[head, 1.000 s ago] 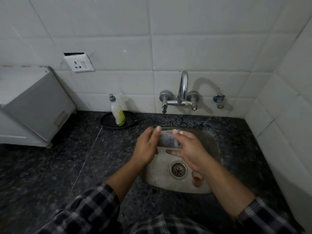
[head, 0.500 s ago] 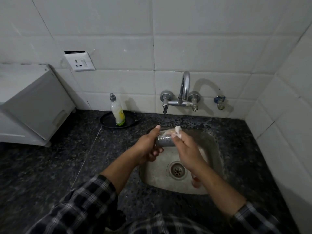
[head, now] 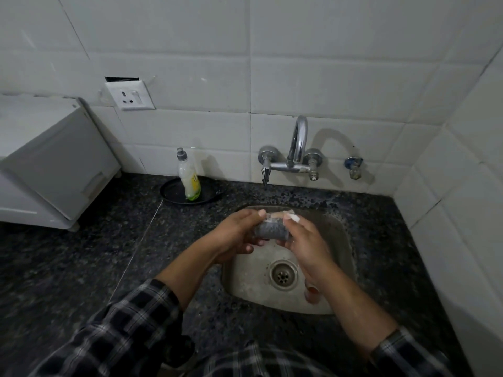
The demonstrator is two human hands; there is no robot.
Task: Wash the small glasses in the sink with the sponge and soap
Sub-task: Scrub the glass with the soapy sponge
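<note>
Over the steel sink, a small clear glass lies on its side between my two hands. My left hand grips its left end with thumb on top and fingers curled under. My right hand is curled around its right end and pinches a small white foamy sponge against the rim. A second small glass with a reddish base stands in the sink's near right corner, partly hidden by my right forearm.
A soap bottle stands on a black tray at the back left of the dark granite counter. The wall tap hangs above the sink with no water seen. A white appliance fills the left side.
Both hands have turned the glass and shifted slightly toward the near side; the right hand has slid from covering the glass to working the sponge at its right end.
</note>
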